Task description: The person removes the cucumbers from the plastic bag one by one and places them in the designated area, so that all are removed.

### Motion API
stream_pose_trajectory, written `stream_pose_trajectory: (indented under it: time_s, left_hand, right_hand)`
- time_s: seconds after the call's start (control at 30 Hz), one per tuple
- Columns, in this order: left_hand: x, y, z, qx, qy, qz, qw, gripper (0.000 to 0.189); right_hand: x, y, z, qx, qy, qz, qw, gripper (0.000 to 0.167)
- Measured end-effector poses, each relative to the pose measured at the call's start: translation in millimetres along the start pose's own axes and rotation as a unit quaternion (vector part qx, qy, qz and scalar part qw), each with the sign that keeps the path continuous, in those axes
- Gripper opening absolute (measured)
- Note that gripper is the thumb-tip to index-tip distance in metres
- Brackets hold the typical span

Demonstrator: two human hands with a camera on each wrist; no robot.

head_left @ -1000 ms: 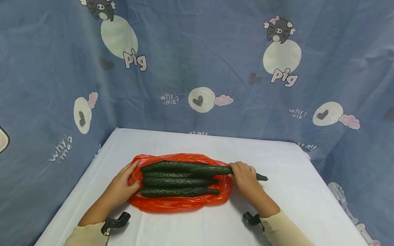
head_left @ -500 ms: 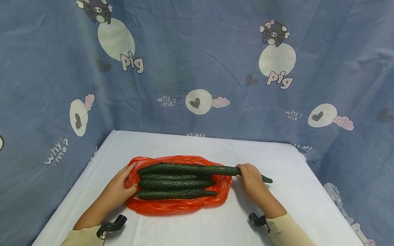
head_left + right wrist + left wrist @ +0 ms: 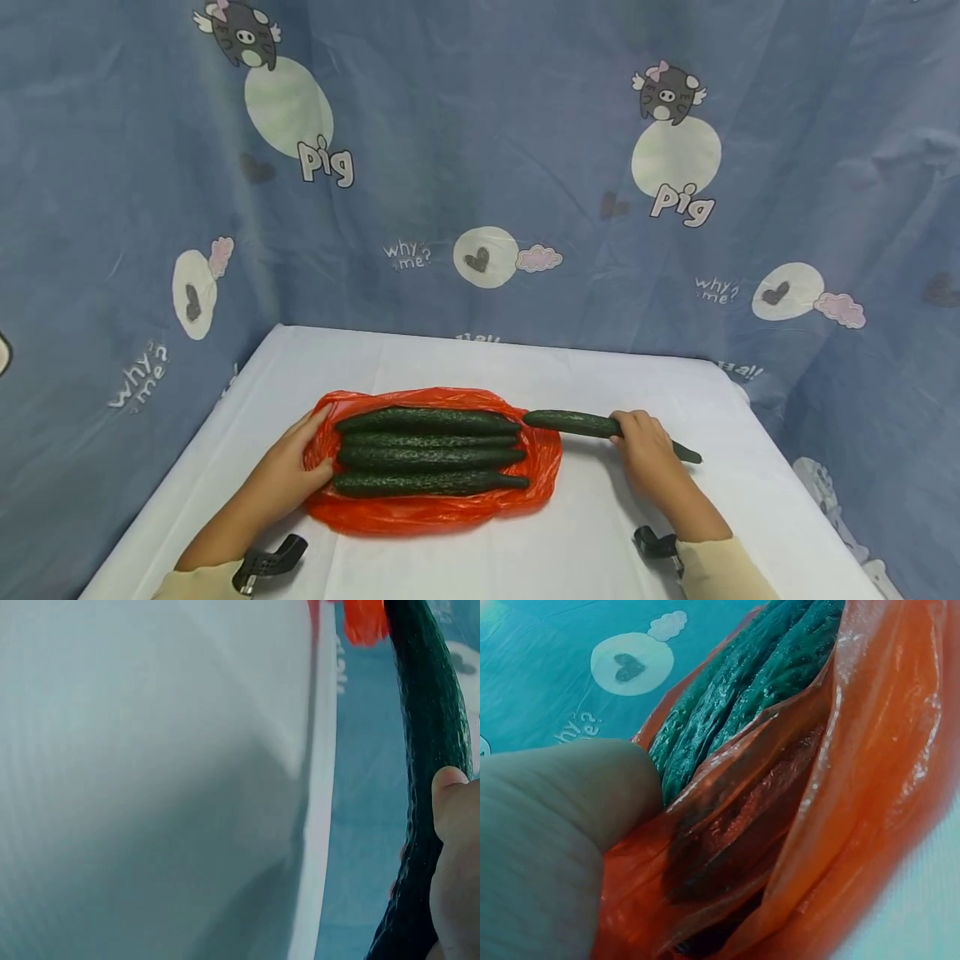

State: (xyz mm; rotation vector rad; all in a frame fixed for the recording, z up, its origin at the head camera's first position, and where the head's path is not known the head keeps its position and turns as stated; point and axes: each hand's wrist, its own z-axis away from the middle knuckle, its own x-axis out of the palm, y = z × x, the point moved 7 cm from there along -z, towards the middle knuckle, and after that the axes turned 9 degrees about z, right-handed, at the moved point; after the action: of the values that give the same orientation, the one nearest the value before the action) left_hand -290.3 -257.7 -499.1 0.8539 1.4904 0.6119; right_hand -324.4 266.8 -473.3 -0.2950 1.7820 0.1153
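Note:
In the head view, a crumpled red plastic bag [image 3: 420, 521] lies on the table with its mouth spread wide. Several dark green cucumbers [image 3: 431, 458] lie side by side in it. My left hand [image 3: 281, 479] holds the bag's left end, thumb on the near side and fingers on the far side. The left wrist view shows the thumb [image 3: 570, 787] against the red plastic, beside the cucumbers. My right hand [image 3: 656, 454] grips another cucumber [image 3: 570, 422] by its right part, raised at the bag's right edge. In the right wrist view, the thumb lies along this cucumber [image 3: 427, 697].
A white cloth covers the table [image 3: 465, 575]. Blue fabric [image 3: 420, 175] printed with pigs and words hangs behind it and along both sides. Each wrist wears a black camera mount [image 3: 272, 560].
My right hand has drawn its cucumber rightward, from lying over the others in the bag to the bag's right edge. My left hand stays on the bag's left end.

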Motion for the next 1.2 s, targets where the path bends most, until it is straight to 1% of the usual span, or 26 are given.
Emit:
stream_pose_trajectory:
  time_s: [0.17, 0.33, 0.47, 0.57, 0.67, 0.77, 1.0, 1.2]
  left_hand:
    - [0.4, -0.5, 1.6, 0.002, 0.001, 0.002, 1.0, 0.089]
    - [-1.3, -2.2, 1.6, 0.002, 0.002, -0.005, 1.0, 0.09]
    - [-3.9, -1.0, 2.5, 0.006, 0.007, -0.011, 0.9999, 0.091]
    - [-3.5, 1.2, 2.5, 0.008, 0.005, -0.011, 0.9999, 0.091]
    - [-0.9, 2.2, 2.2, 0.006, 0.0, -0.01, 0.9999, 0.091]
    - [0.3, 2.5, 2.6, 0.003, -0.004, -0.008, 1.0, 0.091]
    - [-1.3, 2.0, 0.4, 0.003, 0.003, -0.013, 0.9999, 0.09]
    - [1.2, 0.0, 1.4, -0.005, -0.004, -0.006, 1.0, 0.091]
  right_hand:
    - [3, 13, 3.0, 0.006, 0.0, -0.001, 1.0, 0.037]
    - [5, 23, 0.7, 0.014, -0.012, 0.004, 0.9998, 0.04]
    - [5, 29, -0.8, 0.022, -0.013, 0.009, 0.9996, 0.04]
    - [8, 33, 3.0, 0.031, -0.02, 0.014, 0.9992, 0.039]
    - [14, 38, 9.2, 0.039, -0.036, 0.014, 0.9985, 0.039]
    - [17, 40, 12.0, 0.044, -0.042, 0.015, 0.9981, 0.039]
    - [22, 41, 12.8, 0.057, -0.058, 0.015, 0.9965, 0.041]
    - [25, 42, 14.5, 0.066, -0.073, 0.023, 0.9949, 0.048]
